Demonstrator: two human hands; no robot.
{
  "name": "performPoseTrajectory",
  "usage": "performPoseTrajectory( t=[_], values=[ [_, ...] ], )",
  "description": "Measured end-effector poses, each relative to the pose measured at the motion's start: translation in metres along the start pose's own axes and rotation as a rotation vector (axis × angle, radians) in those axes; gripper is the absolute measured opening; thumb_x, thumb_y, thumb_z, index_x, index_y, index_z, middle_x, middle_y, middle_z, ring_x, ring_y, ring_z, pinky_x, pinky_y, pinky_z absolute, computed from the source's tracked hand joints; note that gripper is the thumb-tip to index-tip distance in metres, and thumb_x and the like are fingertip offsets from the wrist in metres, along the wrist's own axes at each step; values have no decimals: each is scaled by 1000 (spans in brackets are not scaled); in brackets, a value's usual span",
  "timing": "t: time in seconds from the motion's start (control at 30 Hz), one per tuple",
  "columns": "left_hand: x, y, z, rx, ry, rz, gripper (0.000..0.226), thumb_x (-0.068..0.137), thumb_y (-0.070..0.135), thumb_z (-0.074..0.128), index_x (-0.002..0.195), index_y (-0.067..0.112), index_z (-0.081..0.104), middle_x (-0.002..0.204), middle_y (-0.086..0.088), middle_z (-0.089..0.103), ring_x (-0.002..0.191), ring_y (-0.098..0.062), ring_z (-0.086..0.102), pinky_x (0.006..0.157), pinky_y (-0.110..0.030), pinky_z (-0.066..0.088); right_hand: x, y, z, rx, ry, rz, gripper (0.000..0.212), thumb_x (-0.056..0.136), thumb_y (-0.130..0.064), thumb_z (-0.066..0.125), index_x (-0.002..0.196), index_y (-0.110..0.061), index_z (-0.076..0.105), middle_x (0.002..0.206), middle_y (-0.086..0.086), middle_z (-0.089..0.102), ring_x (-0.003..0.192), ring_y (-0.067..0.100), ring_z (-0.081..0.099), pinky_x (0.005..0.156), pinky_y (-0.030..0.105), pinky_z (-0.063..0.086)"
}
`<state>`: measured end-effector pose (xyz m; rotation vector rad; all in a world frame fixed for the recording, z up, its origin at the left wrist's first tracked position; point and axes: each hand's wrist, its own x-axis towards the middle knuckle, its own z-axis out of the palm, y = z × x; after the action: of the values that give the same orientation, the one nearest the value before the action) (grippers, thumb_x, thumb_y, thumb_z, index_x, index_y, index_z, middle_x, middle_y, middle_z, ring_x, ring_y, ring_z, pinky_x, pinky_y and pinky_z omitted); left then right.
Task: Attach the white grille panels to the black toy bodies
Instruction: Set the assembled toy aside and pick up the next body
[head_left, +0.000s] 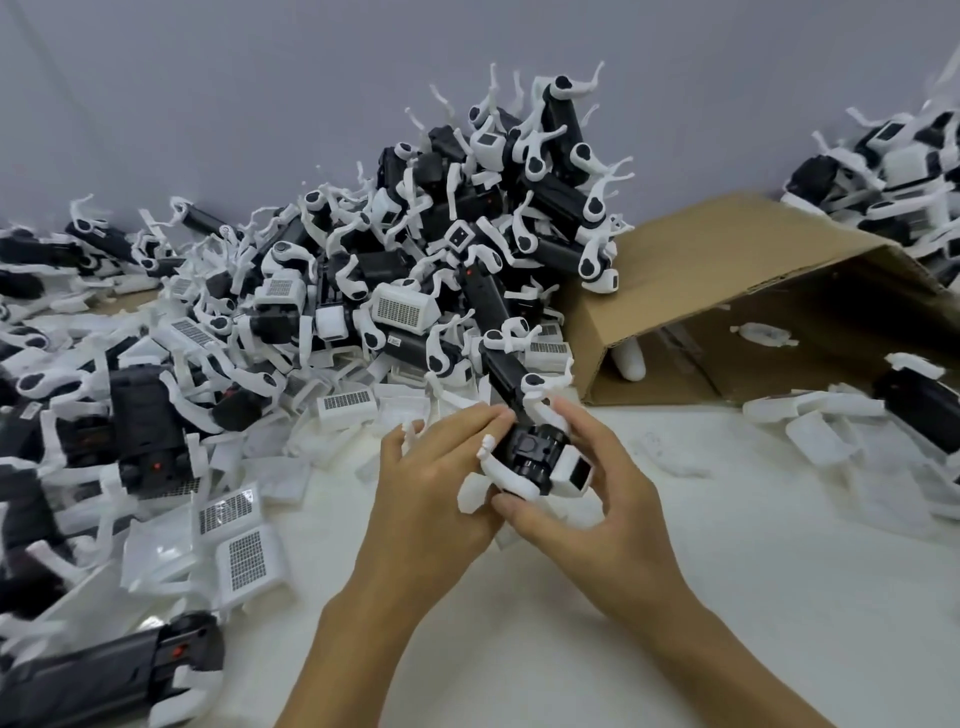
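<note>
I hold one black toy body (532, 452) with white legs just above the white table, at the middle of the view. My left hand (434, 483) grips its left side, fingers curled over the top and a white leg. My right hand (587, 478) curls round its right end, thumb underneath, beside the white square head piece (571, 470). Loose white grille panels (249, 558) lie to the left on the table. A tall heap of black toy bodies with white legs (467, 234) rises behind my hands.
A tipped-over cardboard box (727, 291) lies open at the right, with white parts inside it. More toy bodies fill the left side (135, 431) and the far right corner (893, 171). A large black body (104, 675) lies at the bottom left. White table surface (727, 571) spreads to the right of my hands.
</note>
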<state>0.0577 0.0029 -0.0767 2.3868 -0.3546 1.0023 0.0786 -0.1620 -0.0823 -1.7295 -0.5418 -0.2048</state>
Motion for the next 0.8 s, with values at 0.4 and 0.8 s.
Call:
performPoseTrajectory(
  t=[0.4, 0.8],
  values=[
    [-2, 10, 2, -56, -38, -63, 60, 72, 28, 74, 129, 12, 64, 124, 10, 63, 117, -8, 55, 91, -40, 41, -1, -4, 1, 36, 67, 49, 65, 66, -36, 85, 126, -35, 58, 117, -29, 65, 114, -2, 61, 91, 12, 48],
    [0, 14, 10, 12, 301, 56, 57, 67, 16, 90, 97, 19, 42, 98, 4, 43, 82, -23, 47, 65, -47, 48, 9, -12, -3, 263, 215, 229, 61, 69, -72, 61, 97, -21, 75, 87, -5, 77, 84, 11, 74, 74, 21, 55]
  ],
)
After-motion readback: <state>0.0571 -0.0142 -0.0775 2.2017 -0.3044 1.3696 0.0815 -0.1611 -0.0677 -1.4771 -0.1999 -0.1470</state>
